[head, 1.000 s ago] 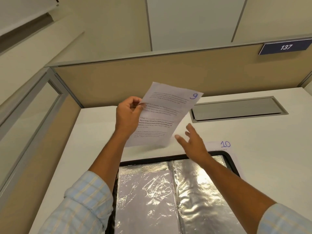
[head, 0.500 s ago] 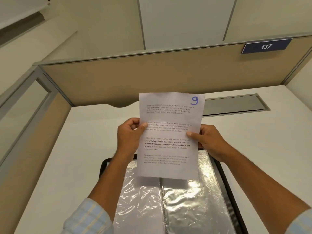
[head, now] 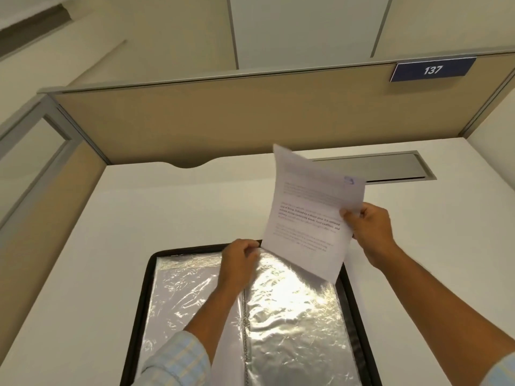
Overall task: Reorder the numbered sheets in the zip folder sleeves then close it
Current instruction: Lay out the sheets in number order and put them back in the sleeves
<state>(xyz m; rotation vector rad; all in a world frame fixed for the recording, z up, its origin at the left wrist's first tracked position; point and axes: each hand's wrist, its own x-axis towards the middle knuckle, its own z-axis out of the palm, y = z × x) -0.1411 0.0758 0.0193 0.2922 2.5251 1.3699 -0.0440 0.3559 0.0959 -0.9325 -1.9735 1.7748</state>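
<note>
White desk lies bare around the open zip folder. Right hand pinches the tilted numbered sheet above the right sleeve; left hand grips that sleeve's top edge.

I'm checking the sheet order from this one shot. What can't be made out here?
- Number on the held sheet: head view, motion blur smears the blue mark at its corner.
- Sheet's printed text: too blurred and small to read.
- Folder near end: cut off by the bottom edge.
- Sleeve contents: glare on the plastic hides them.
- What the left hand grips at the sleeve top: its own fingers hide it.
- Right hand pinches the sheet.
</note>
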